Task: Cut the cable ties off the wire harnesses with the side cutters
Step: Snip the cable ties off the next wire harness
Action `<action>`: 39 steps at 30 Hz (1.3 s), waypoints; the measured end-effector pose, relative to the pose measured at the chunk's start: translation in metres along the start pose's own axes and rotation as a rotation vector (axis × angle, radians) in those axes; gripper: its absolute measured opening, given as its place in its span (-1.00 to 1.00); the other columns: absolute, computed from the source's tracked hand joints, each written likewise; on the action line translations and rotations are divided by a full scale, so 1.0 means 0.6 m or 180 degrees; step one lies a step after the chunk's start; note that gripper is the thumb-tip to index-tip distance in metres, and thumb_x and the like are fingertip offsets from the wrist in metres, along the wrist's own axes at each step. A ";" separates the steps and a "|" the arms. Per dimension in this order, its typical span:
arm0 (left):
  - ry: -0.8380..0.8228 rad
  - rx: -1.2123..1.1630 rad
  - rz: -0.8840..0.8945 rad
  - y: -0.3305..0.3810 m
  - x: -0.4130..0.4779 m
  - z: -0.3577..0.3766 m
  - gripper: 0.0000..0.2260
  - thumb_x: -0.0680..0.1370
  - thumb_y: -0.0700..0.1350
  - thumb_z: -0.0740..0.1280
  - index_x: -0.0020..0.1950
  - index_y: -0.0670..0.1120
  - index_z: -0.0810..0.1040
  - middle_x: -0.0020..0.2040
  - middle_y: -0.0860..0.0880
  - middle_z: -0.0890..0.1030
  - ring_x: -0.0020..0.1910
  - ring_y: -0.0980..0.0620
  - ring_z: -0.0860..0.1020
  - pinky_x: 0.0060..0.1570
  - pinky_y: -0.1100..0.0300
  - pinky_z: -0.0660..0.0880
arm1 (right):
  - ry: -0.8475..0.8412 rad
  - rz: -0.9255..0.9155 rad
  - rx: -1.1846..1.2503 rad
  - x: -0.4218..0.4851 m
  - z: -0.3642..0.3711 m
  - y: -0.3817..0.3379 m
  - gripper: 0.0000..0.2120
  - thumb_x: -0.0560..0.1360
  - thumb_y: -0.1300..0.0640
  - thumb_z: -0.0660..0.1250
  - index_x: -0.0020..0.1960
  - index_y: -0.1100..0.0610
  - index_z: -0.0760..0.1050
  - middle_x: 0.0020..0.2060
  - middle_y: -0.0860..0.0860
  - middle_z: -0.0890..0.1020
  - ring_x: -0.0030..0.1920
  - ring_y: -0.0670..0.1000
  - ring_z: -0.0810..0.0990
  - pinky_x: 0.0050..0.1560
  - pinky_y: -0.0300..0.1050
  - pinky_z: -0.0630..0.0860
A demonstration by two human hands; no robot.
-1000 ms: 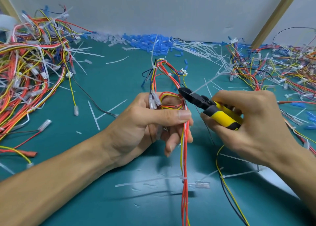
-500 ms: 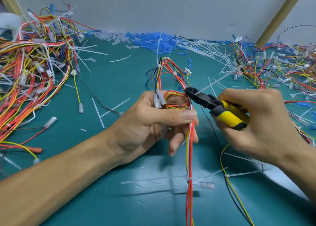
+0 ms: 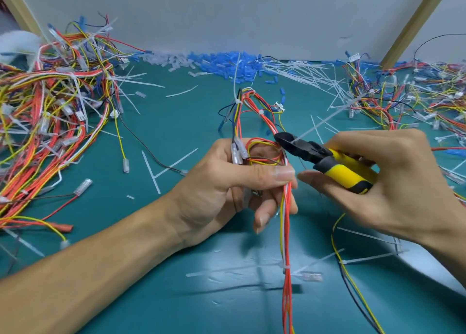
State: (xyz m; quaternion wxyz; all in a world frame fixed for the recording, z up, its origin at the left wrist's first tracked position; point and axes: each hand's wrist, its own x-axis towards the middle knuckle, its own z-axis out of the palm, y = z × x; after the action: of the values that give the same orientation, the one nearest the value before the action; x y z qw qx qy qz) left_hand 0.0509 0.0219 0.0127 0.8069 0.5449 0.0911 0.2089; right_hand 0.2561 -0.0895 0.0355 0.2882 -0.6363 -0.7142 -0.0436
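**A:** Where's the harness [image 3: 286, 232] just now?

**B:** In the middle of the bench [image 3: 176, 131], lifted off it. The left hand [image 3: 222, 182] pinches it, with the thumb laid across the red, yellow and white wires against the fingers. A loop of wire stands up toward 12 o'clock and the rest hangs toward 6 o'clock.

**A:** And the cutters [image 3: 325, 160]?

**B:** The right hand [image 3: 403, 182] is wrapped round the yellow and black handles. The nose points to 10 o'clock and sits at the bundle just above the left thumb. A white tie [image 3: 325, 121] sticks its tail out from the nose toward 2 o'clock. I can't tell whether the blades have closed on it.

**A:** How will it all handle?

**B:** Light and floppy, I'd say. The wires will sag and slip wherever they aren't pinched, so it's best to hold close beside the tie and keep that stretch taut. The tie looks like thin, springy plastic. A small squeeze ought to part it, and the off-cut may jump. The wire covering is soft and would nick easily, so the blades should take the strap alone.

**A:** Much left?

**B:** Plenty, I reckon. A lower tie [image 3: 286, 266] sits on the same bundle at 6 o'clock. There's a left heap [image 3: 50, 106] of harnesses at 9 o'clock and a right heap [image 3: 416, 106] at 3 o'clock. Loose ties [image 3: 302, 73] are strewn at 1 o'clock.
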 end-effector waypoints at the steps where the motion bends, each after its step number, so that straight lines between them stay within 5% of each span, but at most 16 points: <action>1: 0.0017 -0.0016 -0.0009 0.000 0.000 0.001 -0.90 0.50 -0.27 0.34 -0.13 -0.31 0.56 -0.34 -0.22 0.64 -0.59 0.01 0.46 -0.52 0.22 0.42 | -0.0017 0.0025 0.0036 0.000 -0.001 -0.001 -0.62 0.47 -0.22 0.49 -0.19 0.10 0.57 -0.40 -0.06 0.43 -0.37 -0.02 0.38 -0.36 -0.10 0.31; 12: -0.0074 -0.0022 0.0005 -0.003 -0.001 0.000 -0.93 0.51 -0.30 0.35 -0.12 -0.31 0.56 -0.35 -0.20 0.64 -0.59 0.03 0.48 -0.52 0.24 0.43 | 0.0117 -0.0089 -0.0126 -0.001 -0.002 0.002 -0.67 0.51 -0.11 0.49 -0.21 0.16 0.63 -0.42 0.09 0.52 -0.41 0.20 0.42 -0.42 0.04 0.42; 16: -0.0055 -0.0029 0.0039 -0.004 -0.001 0.001 -0.94 0.49 -0.30 0.36 -0.13 -0.32 0.57 -0.34 -0.22 0.64 -0.60 0.01 0.47 -0.53 0.24 0.43 | 0.0107 -0.0024 0.0012 0.000 0.002 0.001 -0.71 0.48 -0.09 0.51 -0.11 0.14 0.63 -0.35 -0.01 0.51 -0.34 0.02 0.47 -0.30 -0.19 0.38; 20: -0.0075 -0.0043 0.0039 -0.005 0.000 -0.002 -0.95 0.48 -0.33 0.39 -0.12 -0.32 0.58 -0.33 -0.26 0.63 -0.59 0.02 0.48 -0.53 0.24 0.43 | 0.0080 0.0086 -0.0059 -0.002 0.009 0.004 -0.74 0.50 -0.01 0.47 -0.26 0.11 0.55 -0.47 0.04 0.38 -0.39 0.16 0.31 -0.43 0.04 0.34; 23: -0.0068 -0.0044 0.0032 -0.004 0.000 -0.001 -0.97 0.48 -0.32 0.40 -0.14 -0.29 0.59 -0.34 -0.23 0.63 -0.59 0.02 0.47 -0.52 0.24 0.42 | 0.0016 0.0084 0.0028 -0.001 0.008 0.001 -0.76 0.47 -0.07 0.50 -0.14 0.10 0.59 -0.38 -0.01 0.50 -0.34 0.04 0.46 -0.32 -0.06 0.41; 27: -0.0054 -0.0057 0.0017 -0.004 0.000 0.000 -0.91 0.48 -0.28 0.35 -0.14 -0.31 0.58 -0.35 -0.25 0.62 -0.59 0.02 0.48 -0.53 0.24 0.42 | 0.0025 0.0145 0.0058 -0.001 0.007 0.003 -0.71 0.51 -0.03 0.46 -0.28 0.13 0.55 -0.47 0.08 0.39 -0.38 0.18 0.32 -0.43 0.07 0.38; 30: -0.0044 -0.0053 0.0011 -0.005 0.001 -0.001 -0.94 0.50 -0.32 0.34 -0.14 -0.31 0.58 -0.34 -0.26 0.63 -0.59 0.01 0.47 -0.53 0.24 0.42 | -0.0041 0.0113 0.0069 -0.001 0.006 0.000 -0.75 0.49 -0.07 0.48 -0.16 0.11 0.60 -0.38 -0.02 0.48 -0.34 0.03 0.43 -0.33 0.01 0.43; 34: -0.0117 -0.0025 0.0023 -0.004 0.000 -0.001 -0.96 0.50 -0.35 0.36 -0.13 -0.32 0.57 -0.34 -0.24 0.63 -0.58 0.02 0.49 -0.53 0.23 0.43 | -0.0013 0.0138 0.0006 -0.002 0.005 0.005 -0.68 0.51 -0.03 0.44 -0.30 0.15 0.54 -0.48 0.09 0.37 -0.38 0.20 0.30 -0.45 0.11 0.36; 39: -0.0040 -0.0046 0.0017 -0.004 0.001 -0.001 -0.90 0.48 -0.27 0.35 -0.14 -0.32 0.59 -0.35 -0.24 0.62 -0.59 0.00 0.47 -0.53 0.23 0.42 | -0.0131 0.0178 0.0050 -0.002 0.006 0.000 -0.74 0.49 -0.11 0.46 -0.13 0.08 0.59 -0.35 -0.02 0.54 -0.31 0.10 0.50 -0.32 0.08 0.48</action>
State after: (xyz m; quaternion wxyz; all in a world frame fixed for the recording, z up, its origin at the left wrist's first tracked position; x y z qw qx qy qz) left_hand 0.0517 0.0218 0.0102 0.8109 0.5406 0.0830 0.2083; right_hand 0.2548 -0.0890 0.0320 0.2796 -0.6545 -0.7023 -0.0169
